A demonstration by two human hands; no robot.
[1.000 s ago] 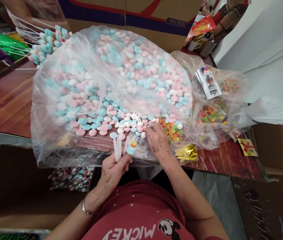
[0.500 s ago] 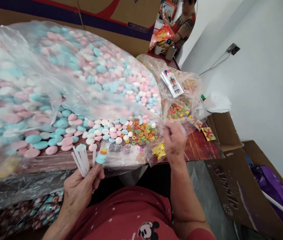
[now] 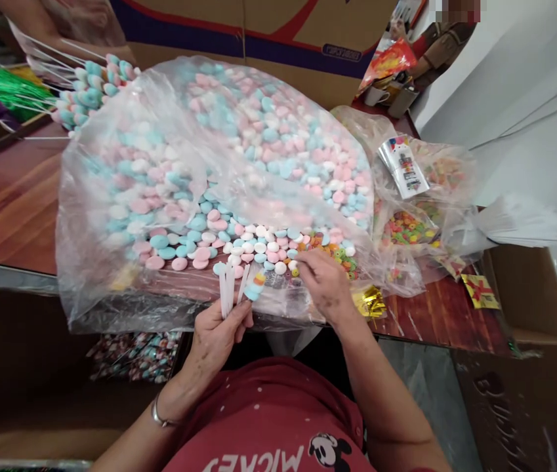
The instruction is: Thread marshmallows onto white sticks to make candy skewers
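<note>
My left hand (image 3: 222, 331) is closed round several white sticks (image 3: 227, 292) in front of the table edge. Between its thumb and fingers it also holds a short candy skewer (image 3: 255, 286), with blue pieces and a yellow-orange one stacked on it. My right hand (image 3: 326, 283) reaches over small orange, green and yellow rings (image 3: 344, 260). Its thumb and forefinger are pinched at the left edge of that pile; what they grip, if anything, is too small to make out. Loose pink, blue and white marshmallow discs (image 3: 199, 254) lie beside the rings, at the mouth of a big clear bag (image 3: 76, 262).
Finished skewers (image 3: 94, 85) lie at the back left, near a person's arm (image 3: 42, 26). Gold twist ties (image 3: 371, 303), silver packets (image 3: 403, 167) and white paper-like sheets (image 3: 524, 223) are on the right. Cardboard boxes (image 3: 258, 39) stand behind and below; another person (image 3: 445, 42) is at the far right.
My right hand has moved left from beside the gold ties to the ring pile. My left hand keeps the sticks and skewer. The view has shifted left, showing more table.
</note>
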